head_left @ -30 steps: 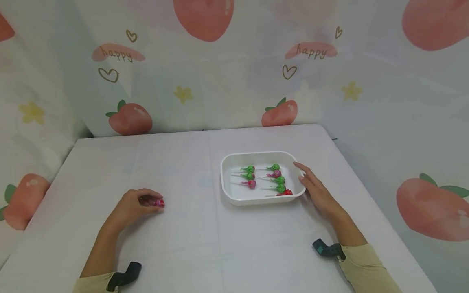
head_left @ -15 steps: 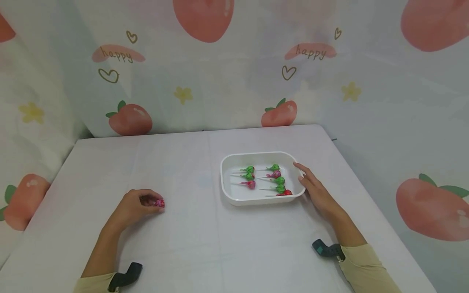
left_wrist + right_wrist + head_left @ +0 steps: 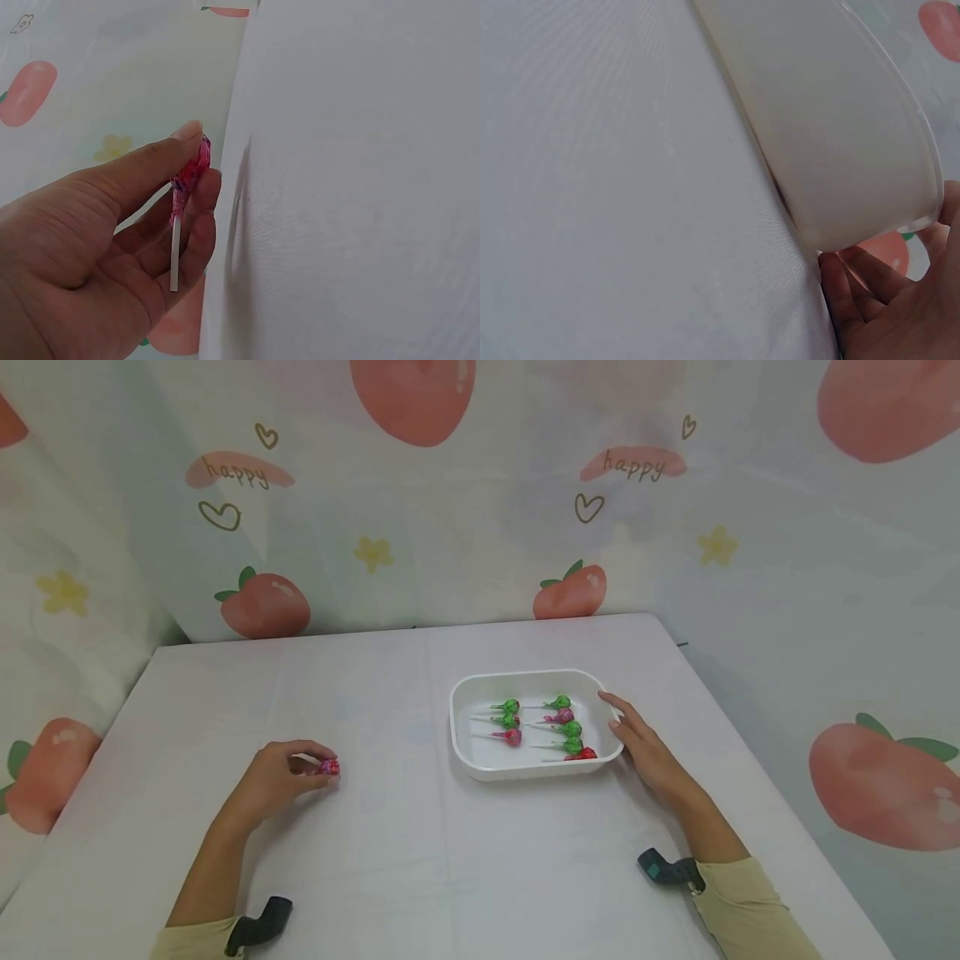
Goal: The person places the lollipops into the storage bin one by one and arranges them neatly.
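Observation:
My left hand (image 3: 276, 781) pinches a lollipop (image 3: 330, 767) in a pink-red wrapper, just above the table on the left. In the left wrist view, thumb and fingers press on the wrapped candy (image 3: 196, 163), and its white stick (image 3: 175, 255) points down toward the palm. On the right, my right hand (image 3: 654, 758) grips the right end of a white tray (image 3: 480, 771), with thumb and a fingertip at the rim. The right wrist view has other fingers (image 3: 874, 274) against the tray's lower wall. Green, pink and red lollipops (image 3: 572, 728) lie in two columns inside.
A white cloth covers the table (image 3: 390, 860). Behind and beside it hang curtains (image 3: 465, 527) printed with peaches, hearts and flowers. Dark wrist mounts (image 3: 260, 923) sit at both sleeves.
My left hand has lifted slightly with the lollipop in its fingers. The right hand and the tray have stayed in place.

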The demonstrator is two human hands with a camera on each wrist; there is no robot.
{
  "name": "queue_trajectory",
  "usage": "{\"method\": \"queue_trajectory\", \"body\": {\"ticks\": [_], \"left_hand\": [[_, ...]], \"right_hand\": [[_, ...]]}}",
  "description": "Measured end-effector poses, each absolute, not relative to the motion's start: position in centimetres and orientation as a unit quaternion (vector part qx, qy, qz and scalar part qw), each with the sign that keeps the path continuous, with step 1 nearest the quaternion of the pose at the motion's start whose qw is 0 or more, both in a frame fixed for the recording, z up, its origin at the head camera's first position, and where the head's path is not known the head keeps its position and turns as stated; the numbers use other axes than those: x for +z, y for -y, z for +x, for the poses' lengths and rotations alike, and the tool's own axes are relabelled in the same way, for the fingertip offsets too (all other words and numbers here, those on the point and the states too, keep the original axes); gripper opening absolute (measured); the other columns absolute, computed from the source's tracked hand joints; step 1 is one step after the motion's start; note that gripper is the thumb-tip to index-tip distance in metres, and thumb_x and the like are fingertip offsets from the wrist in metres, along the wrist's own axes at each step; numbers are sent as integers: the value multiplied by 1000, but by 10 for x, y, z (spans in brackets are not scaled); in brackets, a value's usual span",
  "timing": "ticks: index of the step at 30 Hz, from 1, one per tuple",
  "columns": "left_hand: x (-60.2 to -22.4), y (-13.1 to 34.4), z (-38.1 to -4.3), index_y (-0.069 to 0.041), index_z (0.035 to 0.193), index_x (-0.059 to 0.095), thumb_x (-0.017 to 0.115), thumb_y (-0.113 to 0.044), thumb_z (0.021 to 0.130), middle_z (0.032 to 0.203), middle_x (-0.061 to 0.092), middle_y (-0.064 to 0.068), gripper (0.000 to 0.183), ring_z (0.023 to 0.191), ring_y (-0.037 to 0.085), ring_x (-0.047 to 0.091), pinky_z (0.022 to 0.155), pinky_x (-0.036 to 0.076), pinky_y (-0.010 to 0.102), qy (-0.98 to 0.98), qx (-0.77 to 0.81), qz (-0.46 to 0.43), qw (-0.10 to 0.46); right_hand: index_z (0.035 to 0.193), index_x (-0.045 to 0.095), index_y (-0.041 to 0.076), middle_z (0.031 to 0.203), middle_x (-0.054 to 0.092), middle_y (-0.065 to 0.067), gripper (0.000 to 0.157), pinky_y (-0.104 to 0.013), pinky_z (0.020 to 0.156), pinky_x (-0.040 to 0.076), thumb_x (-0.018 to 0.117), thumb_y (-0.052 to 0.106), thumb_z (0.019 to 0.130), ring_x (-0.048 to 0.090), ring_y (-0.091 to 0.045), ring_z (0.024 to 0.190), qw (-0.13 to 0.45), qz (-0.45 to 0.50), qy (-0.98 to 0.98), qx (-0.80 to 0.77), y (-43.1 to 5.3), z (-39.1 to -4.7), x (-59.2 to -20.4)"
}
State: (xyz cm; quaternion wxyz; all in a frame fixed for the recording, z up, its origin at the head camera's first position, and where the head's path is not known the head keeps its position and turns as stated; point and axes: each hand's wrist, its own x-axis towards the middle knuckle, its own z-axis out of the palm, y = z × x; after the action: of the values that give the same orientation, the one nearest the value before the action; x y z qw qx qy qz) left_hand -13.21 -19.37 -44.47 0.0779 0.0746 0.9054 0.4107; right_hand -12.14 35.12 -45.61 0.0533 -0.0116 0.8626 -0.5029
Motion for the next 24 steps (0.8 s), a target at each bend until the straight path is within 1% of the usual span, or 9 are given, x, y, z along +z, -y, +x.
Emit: {"method": "queue_trajectory", "body": {"ticks": [8, 12, 17, 24], "left_hand": [[-441, 187, -144, -16, 109, 79, 88, -10, 84, 99, 73, -2, 27, 91, 20, 68, 79, 55, 35, -903, 408, 126, 56], [-436, 177, -150, -14, 110, 79, 87, -8, 84, 101, 73, -1, 28, 93, 20, 68, 81, 56, 36, -900, 409, 144, 57], [-429, 163, -157, -14, 109, 79, 86, -8, 85, 100, 72, -1, 26, 93, 21, 67, 82, 56, 40, -895, 413, 159, 58], [-422, 149, -164, -16, 108, 79, 88, -12, 84, 97, 72, -5, 26, 91, 19, 65, 81, 55, 41, -893, 403, 196, 46]], "right_hand": [[165, 23, 35, 173, 8, -4, 56, -68, 116, 15, 36, 46, 112, 5, -38, 156, 54, -11, -863, -503, -352, -121, -456], [165, 23, 34, 173, 9, -4, 56, -68, 116, 15, 36, 46, 112, 5, -39, 156, 55, -11, -861, -506, -353, -120, -456], [165, 24, 33, 173, 9, -5, 55, -68, 116, 15, 36, 42, 112, 5, -40, 156, 54, -14, -860, -507, -353, -121, -458], [165, 25, 32, 172, 9, -6, 54, -68, 116, 16, 37, 38, 113, 5, -40, 156, 48, -19, -856, -514, -353, -122, -461]]}}
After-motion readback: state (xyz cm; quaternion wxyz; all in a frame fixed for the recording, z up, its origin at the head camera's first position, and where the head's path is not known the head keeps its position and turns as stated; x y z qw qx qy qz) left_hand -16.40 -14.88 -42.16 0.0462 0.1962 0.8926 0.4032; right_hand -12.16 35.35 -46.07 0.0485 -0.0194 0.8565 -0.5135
